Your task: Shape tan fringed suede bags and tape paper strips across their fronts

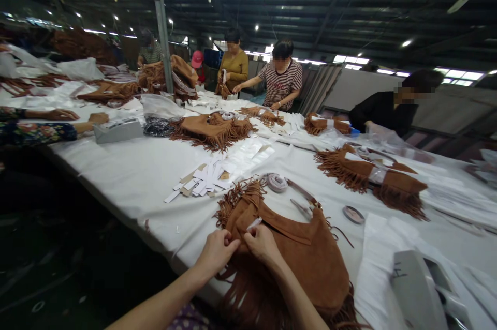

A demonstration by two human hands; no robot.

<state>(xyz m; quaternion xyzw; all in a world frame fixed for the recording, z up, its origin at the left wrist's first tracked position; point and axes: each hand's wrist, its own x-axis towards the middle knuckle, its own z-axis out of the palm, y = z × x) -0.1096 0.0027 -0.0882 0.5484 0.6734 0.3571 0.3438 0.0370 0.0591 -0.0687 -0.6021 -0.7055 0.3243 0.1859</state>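
Observation:
A brown suede handbag [310,257] with long fringe lies at the front edge of the table, its strap end wrapped in clear plastic beyond it. At the bag's left part, my left hand [218,253] is closed in a pinch, thumb against fingers. Close beside it my right hand [264,243] is also closed, knuckles up, over the suede. A small white piece [254,224] shows just behind the right hand's fingers. What lies between the fingertips of either hand is too small or hidden to make out.
White and tan paper strips [205,177] lie beyond the bag. A tape roll [353,214] and a grey tape dispenser [419,288] are on the right. More fringed bags [217,128] lie farther off. Co-workers stand along the far side; another person's hands [97,119] are at left.

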